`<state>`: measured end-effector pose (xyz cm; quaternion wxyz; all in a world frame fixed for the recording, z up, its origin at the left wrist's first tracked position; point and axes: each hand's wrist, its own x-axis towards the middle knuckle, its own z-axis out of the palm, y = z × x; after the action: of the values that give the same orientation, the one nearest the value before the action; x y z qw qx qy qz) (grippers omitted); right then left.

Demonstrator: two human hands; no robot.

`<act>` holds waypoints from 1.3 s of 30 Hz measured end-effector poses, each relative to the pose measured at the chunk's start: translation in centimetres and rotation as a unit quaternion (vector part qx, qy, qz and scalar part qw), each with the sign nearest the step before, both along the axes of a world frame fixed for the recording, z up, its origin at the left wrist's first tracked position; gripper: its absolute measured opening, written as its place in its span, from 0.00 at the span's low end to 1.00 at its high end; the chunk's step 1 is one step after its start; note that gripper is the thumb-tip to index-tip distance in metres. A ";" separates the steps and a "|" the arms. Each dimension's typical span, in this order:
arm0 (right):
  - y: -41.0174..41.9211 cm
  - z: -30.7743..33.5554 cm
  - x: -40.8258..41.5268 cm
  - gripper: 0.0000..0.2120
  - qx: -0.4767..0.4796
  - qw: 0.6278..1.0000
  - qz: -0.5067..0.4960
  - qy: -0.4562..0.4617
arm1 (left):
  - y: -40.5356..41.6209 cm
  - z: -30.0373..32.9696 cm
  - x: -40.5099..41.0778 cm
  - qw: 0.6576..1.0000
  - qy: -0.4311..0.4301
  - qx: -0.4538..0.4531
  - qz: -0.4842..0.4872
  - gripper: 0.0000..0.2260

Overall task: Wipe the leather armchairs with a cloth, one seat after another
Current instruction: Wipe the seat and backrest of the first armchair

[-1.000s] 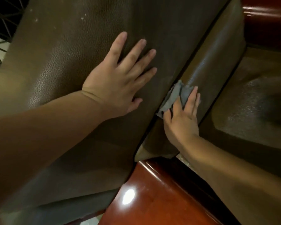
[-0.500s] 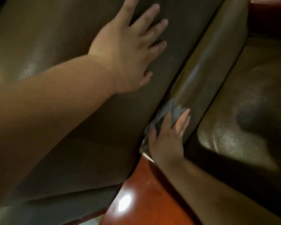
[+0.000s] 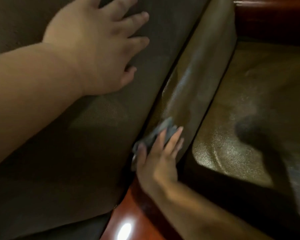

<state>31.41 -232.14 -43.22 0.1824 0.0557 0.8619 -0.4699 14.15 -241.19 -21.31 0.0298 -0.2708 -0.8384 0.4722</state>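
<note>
Step in hand: wiping the armchair's leather side panel (image 3: 197, 80). Right hand (image 3: 160, 160), fingers straight, presses the grey cloth (image 3: 160, 131) flat against it, low, beside the wooden armrest (image 3: 128, 210). Left hand (image 3: 93, 49) spread, bracing the backrest (image 3: 76, 144). Next, likely: seat cushion (image 3: 249, 118).

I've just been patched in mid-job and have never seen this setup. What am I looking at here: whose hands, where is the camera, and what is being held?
No machine: these are a person's bare hands, filmed by one wide-angle camera worn on the head, looking down. The left hand rests flat, fingers spread, on the big brown leather cushion. The right hand presses a grey cloth with straight fingers against a narrower leather panel beside that cushion. At right lies the seat cushion; glossy reddish wood shows below. The image is motion-blurred.
</note>
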 end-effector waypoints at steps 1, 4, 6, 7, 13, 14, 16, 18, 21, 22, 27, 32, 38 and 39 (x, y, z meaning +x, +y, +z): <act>0.7 -0.4 -2.7 0.41 -0.012 0.999 -0.045 -0.013 | -0.1 -0.5 -0.1 0.998 -0.019 0.054 0.018 0.30; 4.2 -1.9 -10.8 0.36 -0.040 0.988 -0.106 -0.103 | 0.1 -1.4 -0.5 0.974 -0.091 0.186 0.093 0.27; 5.4 -2.7 -12.0 0.34 -0.046 0.988 -0.083 -0.121 | 0.4 -1.3 -0.5 0.975 -0.089 0.185 0.090 0.26; 5.5 -2.9 -10.9 0.34 -0.056 0.990 -0.067 -0.110 | 0.7 -1.2 -0.2 0.981 -0.072 0.162 0.074 0.26; 2.8 -3.0 -1.1 0.41 -0.086 0.981 0.019 -0.171 | 5.0 -6.5 2.0 0.985 -0.095 0.103 0.100 0.29; 3.0 -3.5 -2.5 0.40 -0.088 0.984 -0.008 -0.156 | 5.7 -8.6 2.4 0.978 -0.117 0.131 0.110 0.30; 4.2 -5.2 -6.5 0.43 -0.055 0.996 -0.063 -0.037 | 6.7 -12.7 3.3 0.974 -0.134 0.126 0.134 0.31; 6.8 -7.5 -10.8 0.41 -0.029 0.996 -0.038 0.071 | 6.9 -15.6 3.9 0.975 -0.112 0.125 0.147 0.30; 7.8 -9.4 -11.4 0.38 -0.033 0.993 0.002 0.115 | 6.9 -16.8 3.9 0.975 -0.068 0.152 0.148 0.30; 7.3 -9.4 -9.8 0.39 -0.030 0.992 0.008 0.122 | 6.8 -16.9 3.9 0.975 -0.066 0.154 0.148 0.30; 5.7 -8.9 -3.2 0.35 -0.106 0.991 -0.002 0.079 | 8.0 -17.5 2.0 0.966 -0.094 0.197 0.137 0.31; 9.4 -10.5 -17.4 0.34 -0.077 0.992 -0.095 0.007 | 9.0 -19.3 0.3 0.952 -0.080 0.263 0.133 0.32; 10.2 -11.5 -13.4 0.33 -0.052 0.993 0.017 0.107 | 8.8 -19.3 0.5 0.950 -0.080 0.269 0.139 0.34; 10.0 -11.8 -10.5 0.34 -0.045 0.993 0.043 0.099 | 8.9 -19.2 0.6 0.950 -0.084 0.266 0.141 0.35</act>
<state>20.91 -222.17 -55.03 0.1189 -0.0362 0.8552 -0.5032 14.71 -232.32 -40.48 -0.0365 -0.1706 -0.9627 0.2066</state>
